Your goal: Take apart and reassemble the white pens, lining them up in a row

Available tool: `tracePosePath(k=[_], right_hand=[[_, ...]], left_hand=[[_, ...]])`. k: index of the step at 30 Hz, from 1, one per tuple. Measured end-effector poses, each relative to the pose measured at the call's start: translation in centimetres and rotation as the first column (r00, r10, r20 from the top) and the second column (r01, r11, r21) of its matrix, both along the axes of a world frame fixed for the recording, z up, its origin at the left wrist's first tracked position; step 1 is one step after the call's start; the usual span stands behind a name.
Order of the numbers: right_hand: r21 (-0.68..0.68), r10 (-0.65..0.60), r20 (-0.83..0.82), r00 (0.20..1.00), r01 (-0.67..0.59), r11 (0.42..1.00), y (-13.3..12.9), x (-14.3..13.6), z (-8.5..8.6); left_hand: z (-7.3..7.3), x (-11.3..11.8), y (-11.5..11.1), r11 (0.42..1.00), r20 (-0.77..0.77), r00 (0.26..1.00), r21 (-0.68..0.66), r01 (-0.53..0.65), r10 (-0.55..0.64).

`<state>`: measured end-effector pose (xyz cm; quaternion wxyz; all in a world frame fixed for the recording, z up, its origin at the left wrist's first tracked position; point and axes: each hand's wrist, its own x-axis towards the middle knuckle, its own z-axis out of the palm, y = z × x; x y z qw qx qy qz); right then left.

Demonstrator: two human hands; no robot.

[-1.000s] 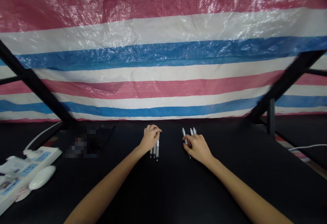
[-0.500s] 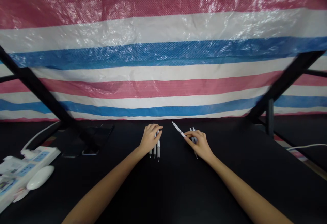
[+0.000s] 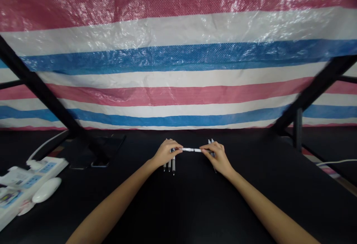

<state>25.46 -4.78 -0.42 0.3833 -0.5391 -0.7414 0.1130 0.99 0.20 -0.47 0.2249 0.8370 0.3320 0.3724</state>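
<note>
A white pen (image 3: 192, 149) is stretched level between both hands above the black table (image 3: 184, 203). My left hand (image 3: 168, 152) pinches its left end between thumb and fingers. The pen's right end is in the grip of my right hand (image 3: 218, 156). Three pens with grey grips (image 3: 173, 165) lie side by side, tips toward me, partly hidden under my left hand. Beneath my right hand are more pens (image 3: 212, 140), their white tops showing beyond the fingers and a tip below; the hand covers their middles.
At the left edge lie a white power strip (image 3: 30, 184) and a white computer mouse (image 3: 47, 190). A dark flat device (image 3: 99, 162) is near the left black frame bar (image 3: 47, 91). Another bar (image 3: 315, 84) slants at the right. A striped sheet (image 3: 178, 95) hangs behind.
The pen in my right hand has swung from a slant to level. My left hand has closed on its free end, having been above the left pens with its fingers apart.
</note>
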Motion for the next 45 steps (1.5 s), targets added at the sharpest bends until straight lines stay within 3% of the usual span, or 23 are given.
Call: tracePosePath(k=[4, 11, 23, 31, 45], right_hand=[[-0.029, 0.013, 0.008, 1.0, -0.013, 1.0, 0.16, -0.03, -0.15], [-0.049, 0.037, 0.068, 0.997, -0.034, 0.998, 0.27, 0.08, -0.24], [0.012, 0.118, 0.036, 0.992, -0.118, 0.993, 0.18, 0.0, -0.05], [0.041, -0.021, 0.004, 1.0, 0.021, 0.999, 0.46, 0.37, -0.35], [0.06, 0.047, -0.006, 0.999, -0.047, 0.997, 0.79, 0.54, -0.8]], left_hand=[[0.13, -0.09, 0.17, 0.995, 0.023, 0.995, -0.024, -0.095, 0.095], [0.37, -0.38, 0.58, 0.979, 0.194, 0.963, -0.111, -0.169, 0.188], [0.16, -0.47, 0.82, 0.99, 0.088, 0.987, -0.057, -0.131, 0.136], [0.05, -0.31, 0.77, 0.993, 0.075, 0.99, -0.012, -0.121, 0.121], [0.05, -0.37, 0.83, 0.997, 0.101, 0.993, -0.025, -0.066, 0.068]])
